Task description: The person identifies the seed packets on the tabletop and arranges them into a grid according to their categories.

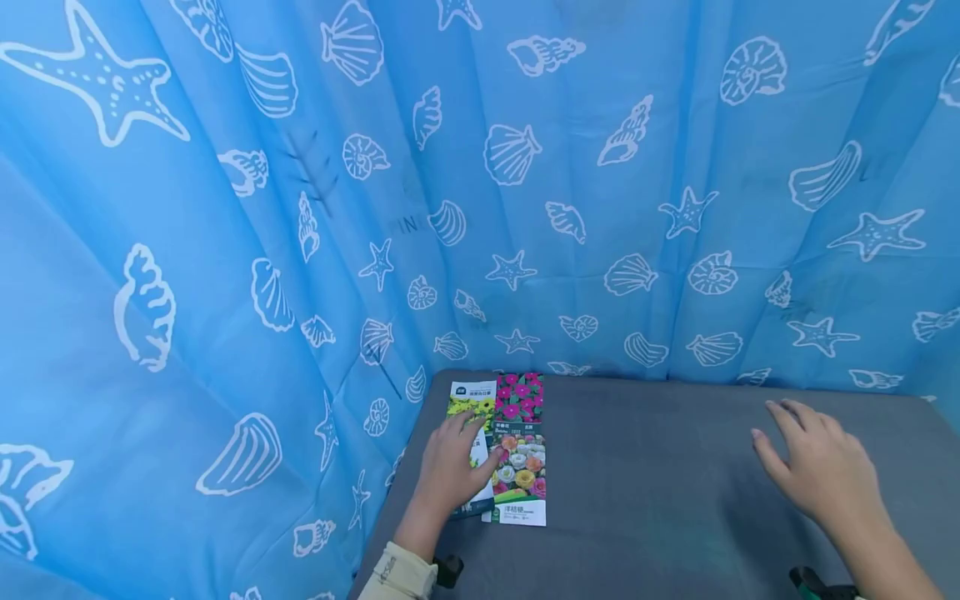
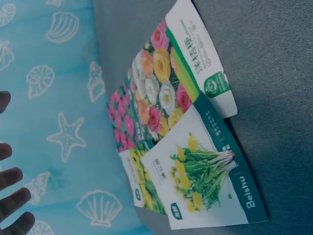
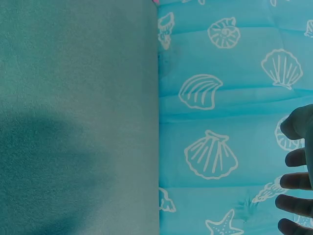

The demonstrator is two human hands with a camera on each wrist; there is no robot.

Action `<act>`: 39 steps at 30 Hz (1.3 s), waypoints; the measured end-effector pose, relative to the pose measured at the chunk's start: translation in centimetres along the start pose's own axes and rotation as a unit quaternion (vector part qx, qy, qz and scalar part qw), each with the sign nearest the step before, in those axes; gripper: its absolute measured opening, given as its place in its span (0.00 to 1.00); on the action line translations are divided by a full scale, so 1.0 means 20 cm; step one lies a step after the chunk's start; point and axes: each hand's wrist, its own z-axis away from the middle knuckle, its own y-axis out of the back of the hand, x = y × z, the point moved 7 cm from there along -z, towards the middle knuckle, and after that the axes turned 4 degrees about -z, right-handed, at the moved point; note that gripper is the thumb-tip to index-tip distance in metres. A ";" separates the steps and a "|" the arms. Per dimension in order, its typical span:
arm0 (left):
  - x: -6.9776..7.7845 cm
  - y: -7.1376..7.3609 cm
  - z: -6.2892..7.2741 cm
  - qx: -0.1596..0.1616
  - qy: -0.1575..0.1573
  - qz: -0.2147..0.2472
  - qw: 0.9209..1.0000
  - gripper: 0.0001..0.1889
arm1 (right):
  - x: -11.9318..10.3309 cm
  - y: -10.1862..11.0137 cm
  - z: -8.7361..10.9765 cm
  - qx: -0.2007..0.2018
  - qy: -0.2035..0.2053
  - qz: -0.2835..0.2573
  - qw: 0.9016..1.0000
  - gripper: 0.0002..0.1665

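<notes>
Several flower seed packets lie overlapping at the left of the grey surface. One packet (image 2: 164, 88) shows pink, white and yellow blooms; another (image 2: 200, 171) pictures a yellow-flowered plant with roots and a dark green band. Behind them are a packet with magenta flowers (image 1: 519, 396) and one with yellow flowers (image 1: 472, 392). My left hand (image 1: 450, 462) hovers over the left packets with fingers spread, holding nothing, and covers part of them in the head view. Off to the right, my right hand (image 1: 821, 467) is raised over the grey surface, fingers relaxed, with nothing in it.
A grey cloth-covered table (image 1: 637, 467) spreads under both hands. Blue curtain (image 1: 570, 183) with white shell and starfish prints hangs along its back and left edges. A dark strap (image 1: 448, 572) is at the left wrist.
</notes>
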 end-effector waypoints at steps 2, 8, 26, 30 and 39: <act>0.00 0.00 0.01 0.003 0.003 0.002 1.000 0.29 | -0.01 -0.01 0.00 0.001 0.000 0.001 1.000 0.31; -0.02 -0.02 0.03 0.004 0.011 -0.001 1.000 0.29 | -0.01 -0.03 0.01 -0.007 -0.006 0.000 1.000 0.31; -0.07 -0.09 0.09 0.005 0.039 0.015 0.999 0.28 | -0.02 -0.10 0.05 -0.015 -0.018 -0.015 1.000 0.30; -0.08 -0.10 0.10 0.003 0.053 0.020 0.998 0.29 | -0.03 -0.11 0.06 -0.015 -0.018 -0.019 1.000 0.29; -0.11 -0.10 0.12 0.012 0.068 0.022 0.997 0.29 | -0.05 -0.15 0.08 -0.025 -0.029 -0.029 0.999 0.29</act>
